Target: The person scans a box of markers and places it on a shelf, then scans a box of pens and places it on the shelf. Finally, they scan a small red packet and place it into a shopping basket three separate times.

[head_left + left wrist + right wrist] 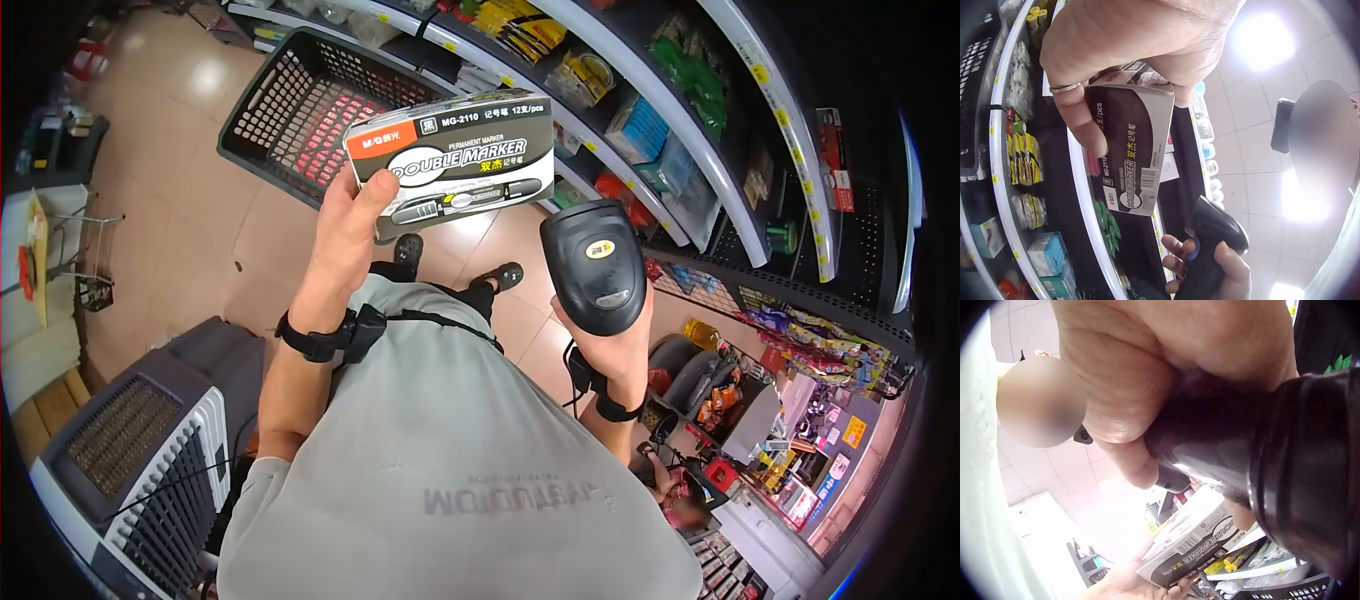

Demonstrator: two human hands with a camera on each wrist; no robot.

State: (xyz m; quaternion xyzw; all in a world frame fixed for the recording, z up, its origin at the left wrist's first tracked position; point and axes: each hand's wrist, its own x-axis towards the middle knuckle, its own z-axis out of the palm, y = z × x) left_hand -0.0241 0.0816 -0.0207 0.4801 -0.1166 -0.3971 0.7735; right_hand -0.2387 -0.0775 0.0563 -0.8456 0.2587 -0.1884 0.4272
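Note:
In the head view my left hand point(350, 225) grips a box of permanent markers point(470, 165) by its left end, thumb on the printed front. The left wrist view shows fingers wrapped round one end of that marker box point(1129, 144), its barcode face visible. My right hand point(615, 340) holds a black barcode scanner point(595, 265) to the right of the box, its head raised. Fingers curl round the handle of the barcode scanner point(1210, 244), close to a blue trigger. The scanner's handle point(1210, 444) fills much of the right wrist view, with the marker box beyond it.
A dark plastic shopping basket point(275, 110) stands on the tiled floor ahead, beside curved shelves point(640, 90) stocked with packaged goods. An air cooler point(150, 460) is at lower left. Another person point(685, 500) sits at lower right near a counter point(760, 540).

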